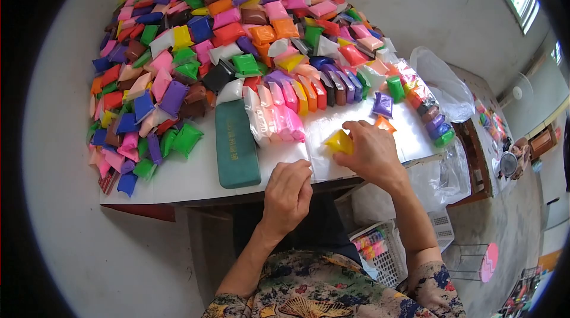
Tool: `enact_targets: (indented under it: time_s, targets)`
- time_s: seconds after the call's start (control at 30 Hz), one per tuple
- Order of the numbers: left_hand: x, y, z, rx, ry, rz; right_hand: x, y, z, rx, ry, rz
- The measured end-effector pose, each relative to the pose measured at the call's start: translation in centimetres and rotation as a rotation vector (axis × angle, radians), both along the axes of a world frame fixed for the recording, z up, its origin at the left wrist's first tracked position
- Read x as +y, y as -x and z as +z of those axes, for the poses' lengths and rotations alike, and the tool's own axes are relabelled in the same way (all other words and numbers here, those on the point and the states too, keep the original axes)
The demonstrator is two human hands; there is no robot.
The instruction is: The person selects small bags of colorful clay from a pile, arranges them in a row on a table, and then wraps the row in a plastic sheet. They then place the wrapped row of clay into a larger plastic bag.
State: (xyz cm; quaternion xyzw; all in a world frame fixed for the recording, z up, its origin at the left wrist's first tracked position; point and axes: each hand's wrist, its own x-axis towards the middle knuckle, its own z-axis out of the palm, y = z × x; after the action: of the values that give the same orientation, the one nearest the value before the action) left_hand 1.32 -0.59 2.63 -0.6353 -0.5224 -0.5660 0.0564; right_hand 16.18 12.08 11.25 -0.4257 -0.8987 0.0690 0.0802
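My right hand (374, 155) is closed on a small yellow packet (338, 142) just above the white table top, gripping its right side between thumb and fingers. Curled in at the table's front edge is my left hand (287, 193), with nothing visible in its fingers. Beyond it stands a row of upright packets, with pink ones (289, 125) nearest. A dark green case (237, 146) with gold lettering lies left of the row. A purple packet (382, 105) and an orange packet (385, 124) lie behind my right hand.
A large heap of coloured packets (196, 33) covers the back and left of the table (196, 181). Another packet row (428, 115) runs along the right side, near clear plastic bags (442, 86). Below sits a white basket (389, 256); a pink-topped stool (488, 261) stands farther right.
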Motion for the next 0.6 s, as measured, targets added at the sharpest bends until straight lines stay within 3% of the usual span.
enact_targets:
  time_s: [0.1, 0.2, 0.3, 0.6]
  targets:
    - [-0.1, 0.1, 0.0, 0.019, 0.002, -0.008, 0.5, 0.6, -1.4, 0.459, -0.014, 0.162]
    - [-0.1, 0.0, -0.2, 0.031, 0.015, -0.007, 1.3, 2.1, -2.2, 0.687, 0.143, 0.27]
    - [-0.2, -0.1, -0.7, 0.065, 0.015, 0.027, 2.0, 3.5, -3.7, 0.807, 0.116, 0.362]
    - [-0.6, 0.0, -1.1, 0.151, 0.02, 0.022, 2.2, 3.5, -5.0, 0.791, 0.143, 0.32]
